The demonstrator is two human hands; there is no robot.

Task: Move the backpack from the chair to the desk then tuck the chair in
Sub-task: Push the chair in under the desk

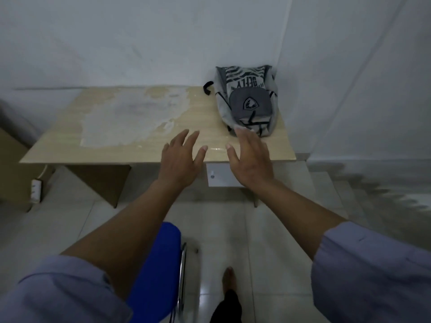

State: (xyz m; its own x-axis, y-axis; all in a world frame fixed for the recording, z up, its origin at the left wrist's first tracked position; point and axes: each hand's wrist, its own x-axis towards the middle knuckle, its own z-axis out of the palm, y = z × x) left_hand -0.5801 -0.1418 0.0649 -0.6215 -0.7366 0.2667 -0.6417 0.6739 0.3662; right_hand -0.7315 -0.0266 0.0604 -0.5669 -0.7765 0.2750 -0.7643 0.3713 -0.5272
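Observation:
A grey backpack (248,100) with a striped panel and a dark front pocket lies flat on the far right corner of the light wooden desk (130,127). My right hand (250,159) hovers open just in front of the backpack, fingertips close to its near end, holding nothing. My left hand (180,159) is open too, fingers spread above the desk's front edge. The blue chair (158,271) with a chrome frame stands below my left forearm, out from the desk, partly hidden by my arm.
White walls enclose the desk at the back and right. A small white drawer front (220,174) hangs under the desk. A power strip (36,190) and a cardboard box (11,173) sit on the tiled floor at left. My bare foot (229,279) is beside the chair.

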